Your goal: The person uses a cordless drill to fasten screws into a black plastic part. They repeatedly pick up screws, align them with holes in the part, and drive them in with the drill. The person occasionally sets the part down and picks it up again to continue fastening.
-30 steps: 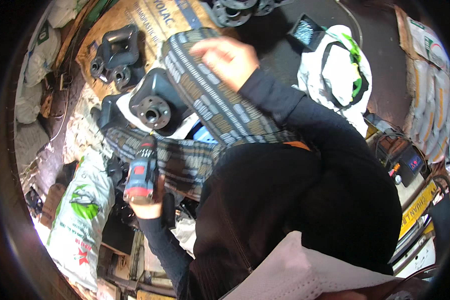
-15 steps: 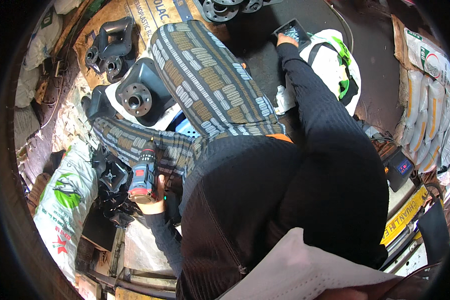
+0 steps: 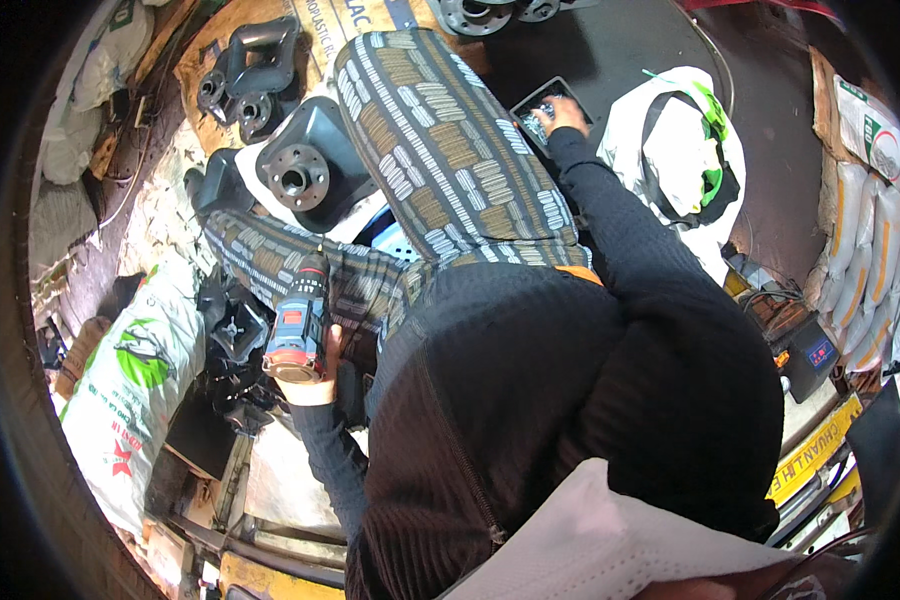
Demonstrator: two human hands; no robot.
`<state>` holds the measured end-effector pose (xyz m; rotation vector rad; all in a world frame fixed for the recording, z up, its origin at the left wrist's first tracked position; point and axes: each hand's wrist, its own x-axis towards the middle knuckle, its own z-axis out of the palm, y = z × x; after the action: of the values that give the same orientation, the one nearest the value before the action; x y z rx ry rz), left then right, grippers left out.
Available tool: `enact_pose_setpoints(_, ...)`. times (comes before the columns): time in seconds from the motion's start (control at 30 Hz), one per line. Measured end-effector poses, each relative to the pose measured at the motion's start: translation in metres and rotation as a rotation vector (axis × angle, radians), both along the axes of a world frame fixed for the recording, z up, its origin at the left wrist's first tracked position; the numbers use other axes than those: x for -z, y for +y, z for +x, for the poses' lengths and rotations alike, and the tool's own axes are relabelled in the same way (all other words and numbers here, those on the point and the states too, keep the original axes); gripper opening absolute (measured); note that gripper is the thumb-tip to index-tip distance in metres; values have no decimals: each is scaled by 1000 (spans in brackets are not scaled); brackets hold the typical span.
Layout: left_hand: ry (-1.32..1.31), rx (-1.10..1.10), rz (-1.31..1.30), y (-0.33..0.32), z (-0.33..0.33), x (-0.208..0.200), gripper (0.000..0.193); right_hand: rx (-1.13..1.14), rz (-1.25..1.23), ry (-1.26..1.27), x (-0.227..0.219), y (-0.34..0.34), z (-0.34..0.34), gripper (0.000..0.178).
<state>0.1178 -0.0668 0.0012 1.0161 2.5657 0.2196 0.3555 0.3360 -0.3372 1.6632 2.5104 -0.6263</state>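
A blue-grey and red cordless drill (image 3: 297, 325) is gripped in my left hand (image 3: 330, 368), its chuck pointing up and away beside my left thigh. My right hand (image 3: 565, 115) reaches into a small dark tray (image 3: 517, 110) of small shiny metal pieces, probably screws. The fingers look apart over the pieces; their tips are partly hidden. Between my legs, a black plastic housing with a round metal flange (image 3: 296, 180) rests on a white surface. The flange has a centre bore and several holes around it.
More black housings with flanges (image 3: 260, 60) lie on brown printed paper at upper left. Loose metal flanges (image 3: 475, 15) sit at the top. A white and green sack (image 3: 695, 150) stands right of the tray. Black brackets (image 3: 240, 330) and a printed sack (image 3: 135, 380) lie left of the drill.
My right hand has gone from the tray's near edge into its contents. The tray has come nearer and to the left. My left hand still holds the drill. The whole view has shifted slightly.
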Motion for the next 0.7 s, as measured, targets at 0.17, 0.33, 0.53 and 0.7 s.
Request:
enact_pose_setpoints(0.17, -19, -38, 119, 7, -1, -9, 39, -109, -66, -286, 31, 25, 8, 37)
enact_pose_setpoints(0.33, 48, 25, 111, 13, 7, -18, 35, -157, -172, -354, 51, 39, -8, 31)
enact_pose_setpoints(0.53, 51, -83, 131, 15, 12, -25, 32, -221, -114, -489, 42, 48, -9, 29)
enact_pose_setpoints(0.7, -62, -191, 241, 15, 9, -36, 32, -121, -137, -101, -29, 29, -11, 25)
